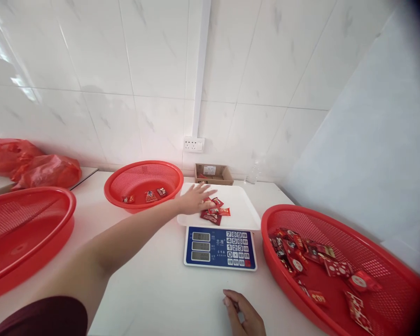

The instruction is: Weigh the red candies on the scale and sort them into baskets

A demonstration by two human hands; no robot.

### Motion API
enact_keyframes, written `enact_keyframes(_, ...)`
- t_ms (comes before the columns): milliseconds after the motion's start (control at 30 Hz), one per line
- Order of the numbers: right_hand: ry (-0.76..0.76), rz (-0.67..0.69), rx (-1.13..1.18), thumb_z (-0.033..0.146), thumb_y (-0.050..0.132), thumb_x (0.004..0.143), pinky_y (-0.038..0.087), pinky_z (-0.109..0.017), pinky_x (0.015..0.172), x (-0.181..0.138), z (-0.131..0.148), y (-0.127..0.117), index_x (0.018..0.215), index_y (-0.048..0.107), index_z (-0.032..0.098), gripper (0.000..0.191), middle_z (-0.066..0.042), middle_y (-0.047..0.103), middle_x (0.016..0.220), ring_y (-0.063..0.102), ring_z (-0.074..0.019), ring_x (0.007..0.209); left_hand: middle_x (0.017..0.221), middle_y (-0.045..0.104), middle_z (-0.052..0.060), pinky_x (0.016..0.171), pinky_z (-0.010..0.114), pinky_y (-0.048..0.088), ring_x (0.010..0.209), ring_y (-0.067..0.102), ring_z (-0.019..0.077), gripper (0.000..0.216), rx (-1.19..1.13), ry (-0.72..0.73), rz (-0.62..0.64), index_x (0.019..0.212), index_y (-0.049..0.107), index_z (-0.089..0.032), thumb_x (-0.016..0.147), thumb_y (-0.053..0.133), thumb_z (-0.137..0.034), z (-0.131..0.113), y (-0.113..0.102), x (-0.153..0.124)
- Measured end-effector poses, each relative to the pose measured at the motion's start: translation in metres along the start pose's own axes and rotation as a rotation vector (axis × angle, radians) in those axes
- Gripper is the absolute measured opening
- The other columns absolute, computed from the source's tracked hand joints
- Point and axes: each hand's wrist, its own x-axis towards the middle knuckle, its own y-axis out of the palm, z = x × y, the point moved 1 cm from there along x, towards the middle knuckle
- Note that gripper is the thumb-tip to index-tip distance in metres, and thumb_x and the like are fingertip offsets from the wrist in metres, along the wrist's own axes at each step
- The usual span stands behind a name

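My left hand (195, 199) reaches over the white pan (238, 198) of a weighing scale, its fingers spread and palm down. Beneath and beside it lies a small pile of red snack packets (215, 212), partly covered by the fingers. The scale's blue keypad panel (220, 247), with three small displays, faces me. Low in the view, my right hand (244, 313) is by the table's near side in front of the scale. Its fingers are curled in toward the thumb, and I see nothing held in them.
To the right, a red basket (283, 212) contains several snack packets. Another red basket (143, 168) at the back left has a few packets. A third red basket (65, 219) stands far left, near red plastic bags (49, 170). A cardboard box (227, 176) and clear bottle (254, 172) stand behind.
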Motion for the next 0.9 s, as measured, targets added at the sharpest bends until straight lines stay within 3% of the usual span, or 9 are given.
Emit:
enact_keyframes(133,0.018,0.029,-0.016,0.055,0.058,0.071,0.052,-0.023,0.064,0.0,0.002,-0.001,0.08,0.071,0.023,0.036,-0.004,0.069,0.077,0.061,-0.017,0.065,0.152,0.012,0.003,0.11,0.045,0.004,0.139,-0.001,0.023,0.064,0.065,-0.239,-0.092,0.143,0.015,-0.027,0.088,0.014,-0.059,0.049,-0.025,-0.04)
enact_keyframes(267,0.015,0.064,-0.073,0.053,0.057,0.072,0.052,-0.023,0.064,0.001,0.005,-0.004,0.081,0.07,0.023,0.034,-0.004,0.069,0.079,0.061,-0.0173,0.066,0.152,0.015,0.008,0.108,0.05,0.003,0.138,-0.001,0.0278,0.067,0.149,-0.524,-0.117,0.142,0.02,-0.023,0.086,0.025,-0.059,0.112,-0.041,-0.1)
enact_keyframes(433,-0.018,0.13,-0.18,0.051,0.055,0.074,0.053,-0.022,0.062,0.005,0.003,-0.007,0.084,0.071,0.022,0.033,-0.004,0.071,0.084,0.064,-0.0176,0.07,0.147,0.019,0.025,0.099,0.064,0.007,0.134,0.005,0.0444,0.088,0.208,-0.934,-0.097,0.14,0.027,-0.011,0.075,0.036,-0.069,0.171,-0.055,-0.169)
enact_keyframes(600,-0.049,0.114,-0.236,0.05,0.053,0.076,0.054,-0.023,0.065,0.005,-0.001,-0.005,0.085,0.07,0.021,0.035,-0.006,0.071,0.085,0.066,-0.0181,0.073,0.139,0.033,0.027,0.093,0.066,0.018,0.131,0.017,0.0477,0.094,0.161,-1.136,-0.034,0.137,0.033,-0.015,0.068,0.032,-0.078,0.189,-0.063,-0.195)
enact_keyframes(767,-0.068,0.084,-0.277,0.049,0.051,0.077,0.054,-0.025,0.067,0.002,0.002,-0.004,0.086,0.07,0.02,0.036,-0.007,0.071,0.086,0.066,-0.019,0.075,0.136,0.04,0.023,0.086,0.07,0.025,0.125,0.024,0.0493,0.102,0.109,-1.179,0.053,0.138,0.027,-0.013,0.063,0.035,-0.082,0.192,-0.068,-0.193)
enact_keyframes(900,-0.076,0.069,-0.292,0.05,0.051,0.076,0.055,-0.026,0.065,0.002,0.005,-0.003,0.086,0.07,0.02,0.037,-0.007,0.071,0.086,0.066,-0.0192,0.073,0.129,0.05,0.018,0.087,0.068,0.025,0.123,0.029,0.0466,0.094,0.138,-1.193,0.077,0.128,0.042,-0.011,0.061,0.05,-0.076,0.194,-0.073,-0.196)
